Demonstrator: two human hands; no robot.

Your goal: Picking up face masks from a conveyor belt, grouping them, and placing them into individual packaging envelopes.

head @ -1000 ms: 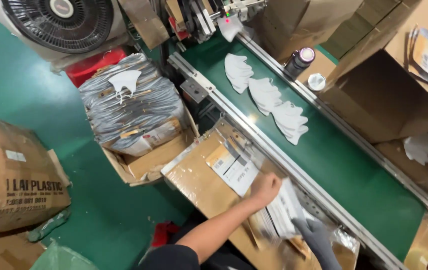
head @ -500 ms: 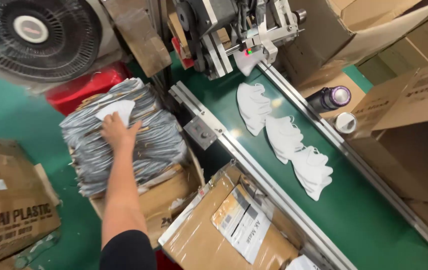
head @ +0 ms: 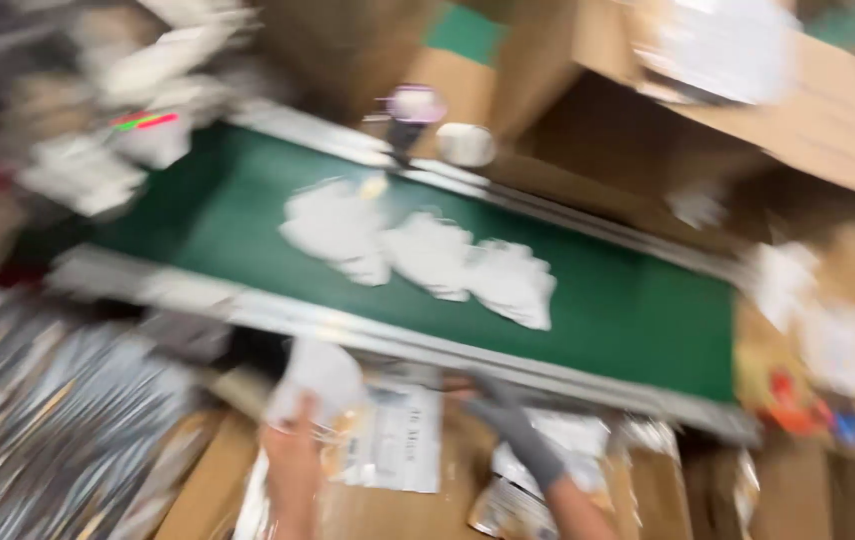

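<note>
A: Frame heavily motion-blurred. Left hand (head: 293, 470) rises from the lower edge, bare, holding a white flat packet in clear film (head: 316, 385) up at the near rail of the long green conveyor belt (head: 648, 330). Fingers look clamped on the packet's lower end, though the blur hides exactly how they wrap it.

B: And the right hand (head: 513, 430)?

A: It wears a grey glove and reaches toward the same near rail, beside crinkled clear-film bags (head: 568, 440) lying over brown cardboard cartons (head: 208, 490). Cannot tell whether its fingers are apart or together, or whether they touch anything.

B: Where does the packet sit against the belt?

A: Just short of it, on the person's side of the silver rail, above a printed white paper sheet (head: 398, 440). On the belt itself, three white packets (head: 428, 250) lie overlapping in a row, well apart from the held one.

B: Risks?

A: Judging from this view: the hold is low on a slippery film, so the packet could flop or slide free and fall into the gap between rail and cartons. If it goes down near the row of three, it may overlap them. The gloved hand is close to the rail too; the two hands could crowd one another there.

B: Anything else nearby?

A: A dark bottle with a pale cap (head: 410, 115) and a white tape roll (head: 466, 145) stand on the far rail, and a stack of silver-grey film bags (head: 38, 420) lies at lower left.
</note>
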